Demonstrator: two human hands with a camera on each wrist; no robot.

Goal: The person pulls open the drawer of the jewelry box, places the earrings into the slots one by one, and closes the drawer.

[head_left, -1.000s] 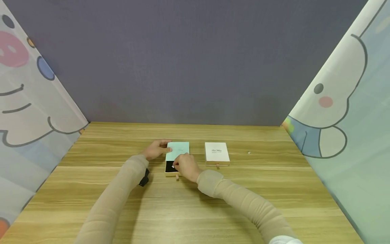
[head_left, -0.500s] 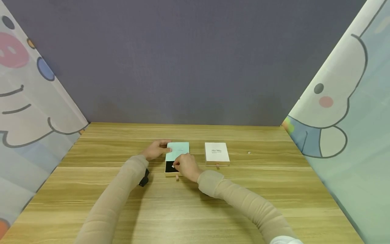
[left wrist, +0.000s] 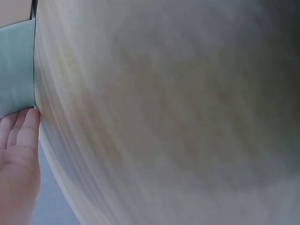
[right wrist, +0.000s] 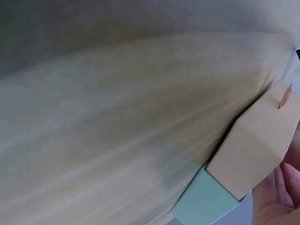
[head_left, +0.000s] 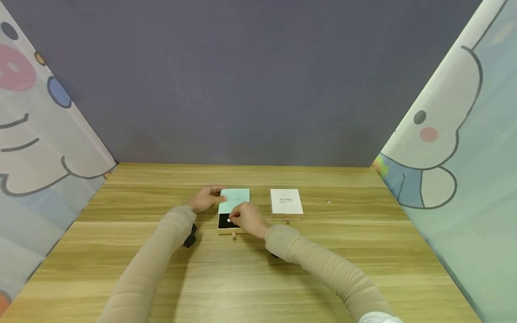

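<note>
1. The mint-green box (head_left: pixel 234 198) lies on the wooden table (head_left: pixel 258 269) a little left of centre, with its tan drawer (head_left: pixel 226 226) pulled out toward six o'clock so the black lining shows.
2. The left hand (head_left: pixel 207 198) comes in from seven o'clock, its forearm in a beige sleeve slanting up across the table. Its grip is clamped on the box's left edge: the thumb curls over the near top corner of the lid, the other fingers lie along the side.
3. In the left wrist view the fingertips (left wrist: pixel 26 124) rest against the edge of the green lid (left wrist: pixel 16 70).
4. The right hand (head_left: pixel 249 219) reaches in from five o'clock, wrist bent, knuckles up, hovering over the open drawer. Its fingertips are pinched together on a small white object (head_left: pixel 229 220) just above the black lining; what that object is cannot be told.
5. The right wrist view shows the drawer's tan front (right wrist: pixel 255 145) with its small pull tab (right wrist: pixel 283 96) and a strip of the green sleeve (right wrist: pixel 206 204) below it.
6. At three o'clock from the green box, just apart, a white box (head_left: pixel 286 202) with dark lettering lies flat and closed.
7. Farther toward three o'clock, a tiny pale object (head_left: pixel 329 202) lies alone on the table.
</note>
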